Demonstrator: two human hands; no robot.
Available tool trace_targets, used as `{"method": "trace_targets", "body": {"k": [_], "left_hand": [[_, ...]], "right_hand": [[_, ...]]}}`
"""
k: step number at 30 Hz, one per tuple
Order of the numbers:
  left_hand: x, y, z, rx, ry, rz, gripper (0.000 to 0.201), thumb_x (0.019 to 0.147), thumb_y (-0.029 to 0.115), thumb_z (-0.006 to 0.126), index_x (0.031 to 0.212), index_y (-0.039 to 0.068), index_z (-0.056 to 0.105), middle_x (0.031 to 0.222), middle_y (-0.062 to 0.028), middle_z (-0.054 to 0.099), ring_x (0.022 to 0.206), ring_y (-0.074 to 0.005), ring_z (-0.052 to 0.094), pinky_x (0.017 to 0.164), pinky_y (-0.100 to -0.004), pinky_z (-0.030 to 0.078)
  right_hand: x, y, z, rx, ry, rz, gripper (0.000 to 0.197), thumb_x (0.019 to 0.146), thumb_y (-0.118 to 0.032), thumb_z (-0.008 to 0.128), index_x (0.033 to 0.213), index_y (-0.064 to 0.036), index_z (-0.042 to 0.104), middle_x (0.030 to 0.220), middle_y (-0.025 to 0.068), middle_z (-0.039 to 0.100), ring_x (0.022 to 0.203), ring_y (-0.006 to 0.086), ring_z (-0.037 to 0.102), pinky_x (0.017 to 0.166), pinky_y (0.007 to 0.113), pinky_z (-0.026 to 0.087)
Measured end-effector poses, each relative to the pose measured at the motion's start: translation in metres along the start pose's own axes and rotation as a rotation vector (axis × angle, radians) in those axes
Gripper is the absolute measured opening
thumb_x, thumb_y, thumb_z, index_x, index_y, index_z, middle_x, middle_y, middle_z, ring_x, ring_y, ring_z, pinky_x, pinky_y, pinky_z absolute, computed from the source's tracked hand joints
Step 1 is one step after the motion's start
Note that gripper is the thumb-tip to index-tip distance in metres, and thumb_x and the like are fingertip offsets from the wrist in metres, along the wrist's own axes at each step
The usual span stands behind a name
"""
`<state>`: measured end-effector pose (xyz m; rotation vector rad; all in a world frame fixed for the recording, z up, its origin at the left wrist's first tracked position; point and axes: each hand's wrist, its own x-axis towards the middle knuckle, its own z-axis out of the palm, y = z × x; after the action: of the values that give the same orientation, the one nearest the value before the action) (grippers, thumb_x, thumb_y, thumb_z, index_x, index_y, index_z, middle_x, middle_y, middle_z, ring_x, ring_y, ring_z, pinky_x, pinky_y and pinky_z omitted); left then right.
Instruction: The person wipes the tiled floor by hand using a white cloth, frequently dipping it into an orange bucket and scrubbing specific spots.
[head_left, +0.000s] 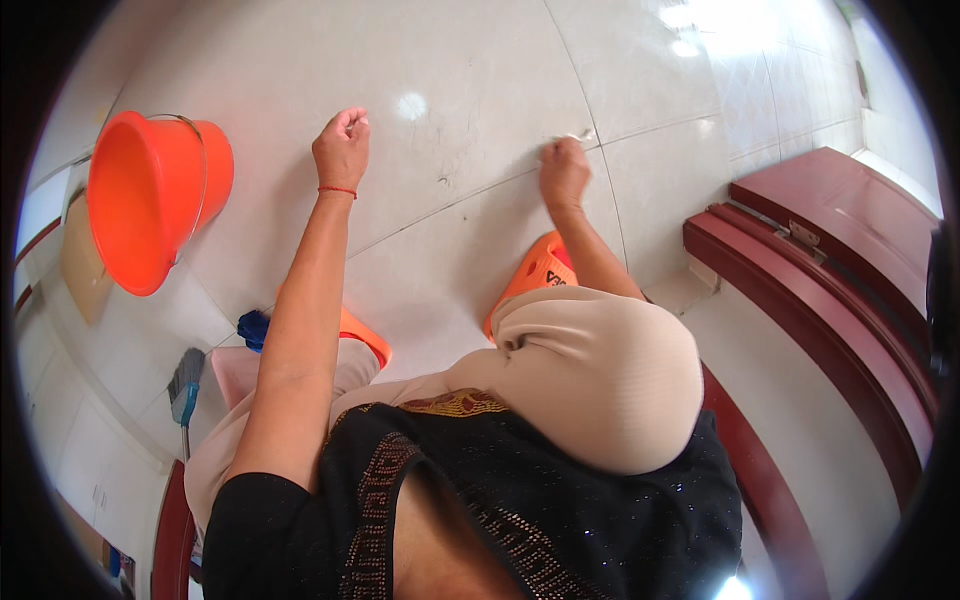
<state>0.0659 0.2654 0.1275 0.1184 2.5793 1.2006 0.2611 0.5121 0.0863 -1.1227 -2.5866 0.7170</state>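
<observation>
"In the head view, where's the white scrap (581,136)?"
"One o'clock, at the right hand (564,172); blur hides whether it's gripped. The left hand (342,150), eleven o'clock, is loosely clenched."
"Handling?"
"Probably light and soft; pinch near its middle."

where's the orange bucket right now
In the head view, the orange bucket is at the upper left, to the left of the left hand and above the broom in the picture.

Short black lettering (556,279) on the right foot's orange slipper (540,257)
</observation>
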Motion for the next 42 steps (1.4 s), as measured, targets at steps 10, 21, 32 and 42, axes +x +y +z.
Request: {"method": "trace_targets", "body": {"k": [10,21,32,42], "left_hand": [[0.016,0.011,-0.019,0.111,0.091,0.130,0.016,0.082,0.016,0.056,0.094,0.008,0.064,0.087,-0.0081,0.065,0.070,-0.0177,0.063,0.067,-0.0288,0.049],[0.050,0.063,0.067,0.249,-0.221,0.501,0.019,0.074,0.013,0.057,0.092,0.016,0.061,0.091,-0.0053,0.060,0.083,-0.0243,0.060,0.069,-0.0363,0.051],[0.059,0.117,0.177,0.320,-0.407,1.043,0.015,0.072,0.006,0.059,0.084,0.014,0.061,0.085,-0.0039,0.056,0.087,-0.0214,0.058,0.067,-0.0335,0.052],[0.151,0.094,0.126,0.512,-0.453,0.994,0.009,0.074,0.007,0.055,0.076,0.013,0.062,0.083,-0.0049,0.059,0.080,-0.0258,0.059,0.066,-0.0368,0.050]], "right_hand": [[0.063,-0.078,0.004,0.380,-0.097,-0.222,0.006,0.077,-0.006,0.059,0.076,-0.0069,0.053,0.073,0.0100,0.056,0.065,0.0298,0.056,0.058,0.038,0.046],[0.112,-0.025,-0.001,-0.054,-0.384,-0.089,0.015,0.080,-0.016,0.057,0.088,-0.0043,0.052,0.083,0.0171,0.059,0.081,0.0348,0.056,0.070,0.043,0.045],[0.081,-0.032,0.002,0.118,-0.118,-0.047,0.016,0.078,-0.007,0.059,0.093,-0.0057,0.056,0.086,0.0135,0.055,0.075,0.0298,0.056,0.067,0.038,0.046],[0.147,-0.092,0.055,0.171,-0.179,-0.325,0.012,0.082,-0.010,0.054,0.086,-0.0094,0.065,0.090,0.0096,0.059,0.081,0.0322,0.057,0.070,0.040,0.047]]}}
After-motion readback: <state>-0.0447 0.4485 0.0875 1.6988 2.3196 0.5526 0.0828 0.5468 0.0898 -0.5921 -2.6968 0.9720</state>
